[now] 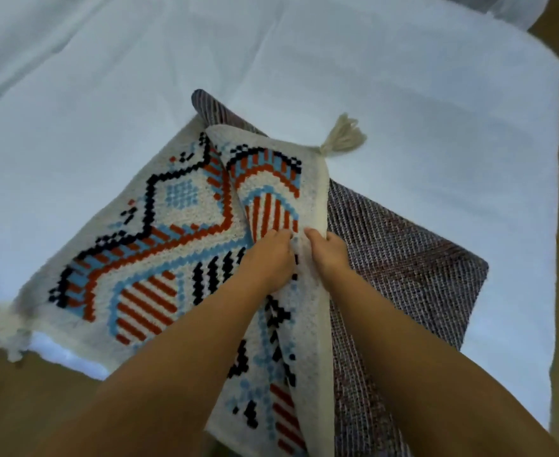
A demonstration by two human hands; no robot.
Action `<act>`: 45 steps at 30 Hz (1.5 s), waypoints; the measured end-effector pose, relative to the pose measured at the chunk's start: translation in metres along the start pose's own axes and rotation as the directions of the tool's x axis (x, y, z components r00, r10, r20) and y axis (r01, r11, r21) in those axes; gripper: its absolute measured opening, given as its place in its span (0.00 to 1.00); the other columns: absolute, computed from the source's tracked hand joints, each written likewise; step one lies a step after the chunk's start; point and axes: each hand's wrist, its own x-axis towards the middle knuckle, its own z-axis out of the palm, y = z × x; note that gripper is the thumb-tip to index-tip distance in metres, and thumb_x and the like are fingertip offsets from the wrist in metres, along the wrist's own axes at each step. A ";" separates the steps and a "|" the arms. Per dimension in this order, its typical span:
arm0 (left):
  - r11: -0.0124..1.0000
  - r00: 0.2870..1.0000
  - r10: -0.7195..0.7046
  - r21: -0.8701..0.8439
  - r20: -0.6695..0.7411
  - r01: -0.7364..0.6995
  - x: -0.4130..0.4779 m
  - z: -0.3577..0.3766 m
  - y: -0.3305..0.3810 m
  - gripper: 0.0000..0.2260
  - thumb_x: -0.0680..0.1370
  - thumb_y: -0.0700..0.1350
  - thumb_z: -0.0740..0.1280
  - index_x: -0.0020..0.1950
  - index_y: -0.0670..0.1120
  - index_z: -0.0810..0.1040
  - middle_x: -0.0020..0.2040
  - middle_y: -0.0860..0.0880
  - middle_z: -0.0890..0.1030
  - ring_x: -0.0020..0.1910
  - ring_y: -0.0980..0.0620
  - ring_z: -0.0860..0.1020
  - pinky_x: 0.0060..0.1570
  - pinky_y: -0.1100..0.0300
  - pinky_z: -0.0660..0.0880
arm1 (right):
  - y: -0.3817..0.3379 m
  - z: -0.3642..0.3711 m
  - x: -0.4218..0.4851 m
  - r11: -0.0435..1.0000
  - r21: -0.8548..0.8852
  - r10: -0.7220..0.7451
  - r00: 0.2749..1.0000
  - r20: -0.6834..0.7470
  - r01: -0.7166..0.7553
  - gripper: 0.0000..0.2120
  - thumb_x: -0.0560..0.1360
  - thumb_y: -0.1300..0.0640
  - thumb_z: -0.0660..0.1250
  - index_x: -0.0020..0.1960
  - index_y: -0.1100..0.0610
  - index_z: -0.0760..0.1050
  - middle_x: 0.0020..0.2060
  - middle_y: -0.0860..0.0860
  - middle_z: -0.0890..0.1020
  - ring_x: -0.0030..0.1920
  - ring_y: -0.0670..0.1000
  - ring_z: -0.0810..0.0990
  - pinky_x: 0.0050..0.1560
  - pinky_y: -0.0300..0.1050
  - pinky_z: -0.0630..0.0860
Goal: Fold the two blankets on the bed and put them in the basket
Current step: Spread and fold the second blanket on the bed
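Left hand (268,257) and right hand (330,252), side by side, both pinch the raised fold of the patterned blanket (172,232) on the bed (304,61). Purple woven fabric (403,262) lies just right.

One patterned blanket (179,232); purple woven cloth (403,258) beneath, possibly a second. Two tassels (342,135). Left hand (268,258), right hand (330,255). One bed (403,94).

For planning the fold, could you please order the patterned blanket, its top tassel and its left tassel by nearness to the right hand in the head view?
1. patterned blanket: its raised fold is in the right hand.
2. top tassel: beyond the hand.
3. left tassel: far left corner.
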 end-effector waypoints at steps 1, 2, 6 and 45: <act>1.000 1.000 0.001 -0.022 -0.025 -0.002 0.009 -0.005 -0.002 0.16 0.82 0.46 0.52 0.67 0.44 0.67 0.63 0.43 0.73 0.58 0.45 0.73 0.58 0.50 0.71 | -0.009 0.002 0.007 1.000 0.029 0.003 1.000 0.007 -0.003 0.17 0.74 0.50 0.65 0.58 0.59 0.74 0.51 0.57 0.81 0.49 0.58 0.80 0.53 0.52 0.78; 0.999 0.998 -0.002 -0.052 -0.059 -0.001 0.017 -0.010 -0.004 0.16 0.82 0.47 0.52 0.66 0.44 0.68 0.63 0.43 0.74 0.57 0.45 0.73 0.57 0.50 0.71 | -0.016 0.005 0.012 0.998 0.056 -0.007 1.000 0.022 0.006 0.17 0.74 0.51 0.65 0.59 0.59 0.74 0.52 0.57 0.81 0.50 0.57 0.80 0.54 0.53 0.78; 0.976 0.971 -0.109 -0.207 -0.211 0.064 0.040 -0.036 -0.013 0.21 0.80 0.56 0.55 0.66 0.45 0.68 0.59 0.44 0.77 0.56 0.45 0.76 0.54 0.51 0.72 | -0.035 0.030 0.010 0.992 0.063 -0.120 0.981 0.153 0.112 0.12 0.76 0.55 0.63 0.58 0.56 0.75 0.52 0.55 0.82 0.50 0.54 0.81 0.50 0.45 0.80; 0.829 0.981 0.175 0.525 0.087 -0.195 -0.088 -0.145 -0.329 0.17 0.73 0.46 0.63 0.61 0.44 0.68 0.58 0.43 0.77 0.57 0.42 0.73 0.60 0.48 0.63 | 0.067 0.328 -0.176 0.118 -0.672 -0.129 0.682 0.720 0.731 0.12 0.76 0.58 0.59 0.58 0.61 0.71 0.50 0.61 0.80 0.47 0.62 0.79 0.41 0.47 0.70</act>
